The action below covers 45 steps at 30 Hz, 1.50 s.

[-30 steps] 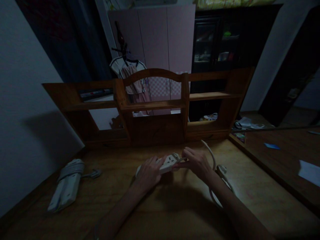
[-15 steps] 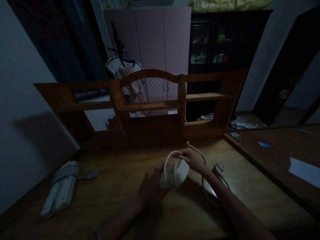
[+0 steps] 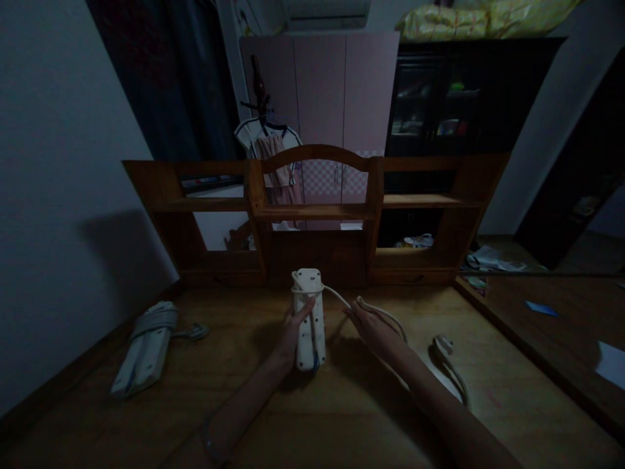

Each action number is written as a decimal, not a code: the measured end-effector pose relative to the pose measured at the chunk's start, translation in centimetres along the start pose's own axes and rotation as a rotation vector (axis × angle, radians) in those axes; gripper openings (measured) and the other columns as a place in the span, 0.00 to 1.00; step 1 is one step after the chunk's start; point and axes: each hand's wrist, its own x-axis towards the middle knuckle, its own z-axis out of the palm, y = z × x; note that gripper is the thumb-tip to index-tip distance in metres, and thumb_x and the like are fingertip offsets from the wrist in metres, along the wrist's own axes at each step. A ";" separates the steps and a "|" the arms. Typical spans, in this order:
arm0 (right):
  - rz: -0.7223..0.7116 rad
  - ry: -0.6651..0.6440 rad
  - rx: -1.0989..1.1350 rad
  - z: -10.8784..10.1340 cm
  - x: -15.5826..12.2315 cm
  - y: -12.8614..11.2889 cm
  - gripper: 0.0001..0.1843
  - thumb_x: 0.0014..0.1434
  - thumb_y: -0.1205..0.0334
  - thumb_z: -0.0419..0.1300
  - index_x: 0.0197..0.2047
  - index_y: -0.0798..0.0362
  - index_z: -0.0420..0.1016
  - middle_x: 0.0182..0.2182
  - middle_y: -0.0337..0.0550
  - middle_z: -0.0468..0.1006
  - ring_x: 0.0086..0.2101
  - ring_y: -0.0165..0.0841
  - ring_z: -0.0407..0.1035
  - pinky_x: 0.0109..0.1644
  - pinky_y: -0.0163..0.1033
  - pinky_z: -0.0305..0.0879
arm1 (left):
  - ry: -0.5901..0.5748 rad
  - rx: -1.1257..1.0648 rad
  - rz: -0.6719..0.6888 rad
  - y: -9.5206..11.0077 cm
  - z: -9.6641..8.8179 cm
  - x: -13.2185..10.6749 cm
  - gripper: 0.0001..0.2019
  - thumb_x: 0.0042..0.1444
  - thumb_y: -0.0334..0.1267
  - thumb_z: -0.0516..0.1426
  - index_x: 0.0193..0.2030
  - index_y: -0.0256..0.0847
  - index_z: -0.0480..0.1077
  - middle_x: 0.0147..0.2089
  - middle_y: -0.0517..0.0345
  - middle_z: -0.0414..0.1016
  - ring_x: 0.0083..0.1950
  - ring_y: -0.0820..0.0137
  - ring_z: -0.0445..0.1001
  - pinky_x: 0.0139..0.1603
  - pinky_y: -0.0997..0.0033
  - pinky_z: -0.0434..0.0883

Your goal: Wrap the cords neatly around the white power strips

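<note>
A white power strip is gripped in my left hand, its screw-dotted underside facing me and its long side roughly upright. The thumb lies across that underside. Around the strip's upper part runs a turn of its cord. To the right, my right hand pinches this cord, which stretches between the two hands. The cord's loose part passes behind my right forearm, and its plug lies on the desk. At the left, a second power strip rests on the desk with its cord wound about one end.
A wooden shelf unit stands along the far edge of the desk. Beyond the raised right edge is a brown surface with a blue card and white paper. A wall bounds the left side.
My left hand has turned the power strip so its underside now shows lengthwise. My right hand has moved away from it, drawing the cord out to the right. The view has shifted.
</note>
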 end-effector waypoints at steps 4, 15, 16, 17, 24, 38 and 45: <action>0.036 -0.097 0.029 -0.1 0.2 -0.3 0.10 0.68 0.63 0.46 0.41 0.49 0.68 0.32 0.42 0.77 0.28 0.32 0.71 0.29 0.35 0.57 | -0.020 -0.041 -0.153 0.3 -0.3 0.6 0.24 0.50 0.57 0.61 0.40 0.34 0.71 0.31 0.53 0.75 0.27 0.69 0.75 0.27 0.70 0.72; -0.212 -0.100 -0.152 -0.9 -0.6 -2.1 0.11 0.69 0.65 0.48 0.47 0.51 0.71 0.34 0.41 0.80 0.23 0.29 0.70 0.25 0.39 0.45 | -0.032 0.392 0.025 0.9 -0.8 0.3 0.22 0.50 0.55 0.61 0.43 0.38 0.70 0.31 0.56 0.75 0.29 0.68 0.74 0.29 0.72 0.69; -0.211 -0.088 -0.149 -0.8 -0.6 -2.2 0.12 0.69 0.65 0.47 0.46 0.51 0.71 0.34 0.40 0.80 0.23 0.28 0.70 0.25 0.39 0.44 | -0.014 0.511 0.118 1.2 -0.7 0.2 0.23 0.51 0.54 0.61 0.46 0.39 0.71 0.35 0.54 0.76 0.33 0.66 0.75 0.33 0.71 0.70; -0.196 -0.079 -0.141 -0.7 -0.6 -2.3 0.12 0.69 0.64 0.47 0.45 0.51 0.72 0.32 0.39 0.80 0.22 0.28 0.69 0.24 0.39 0.44 | 0.005 0.661 0.218 1.4 -0.5 0.1 0.24 0.52 0.54 0.60 0.50 0.40 0.70 0.40 0.52 0.77 0.38 0.63 0.76 0.37 0.70 0.70; -0.062 -0.108 -0.021 -0.6 0.0 -2.7 0.10 0.67 0.60 0.51 0.38 0.50 0.72 0.30 0.38 0.78 0.28 0.30 0.72 0.29 0.36 0.50 | 0.110 1.557 0.480 1.6 0.8 -1.1 0.34 0.60 0.43 0.54 0.71 0.55 0.43 0.50 0.49 0.72 0.43 0.59 0.73 0.38 0.67 0.66; -0.102 -0.030 -0.036 -0.8 0.2 -3.3 0.09 0.65 0.61 0.54 0.37 0.52 0.74 0.27 0.41 0.79 0.22 0.28 0.68 0.26 0.36 0.46 | 0.104 1.802 0.537 0.8 1.7 -2.1 0.40 0.58 0.47 0.57 0.71 0.57 0.39 0.41 0.52 0.69 0.38 0.60 0.70 0.37 0.65 0.65; 0.081 -0.048 0.077 -2.2 0.7 -3.8 0.17 0.62 0.48 0.56 0.37 0.52 0.76 0.22 0.42 0.77 0.23 0.32 0.69 0.27 0.35 0.51 | 0.148 1.849 0.513 1.0 1.1 -1.8 0.41 0.57 0.51 0.57 0.71 0.57 0.37 0.42 0.51 0.70 0.40 0.60 0.71 0.37 0.66 0.64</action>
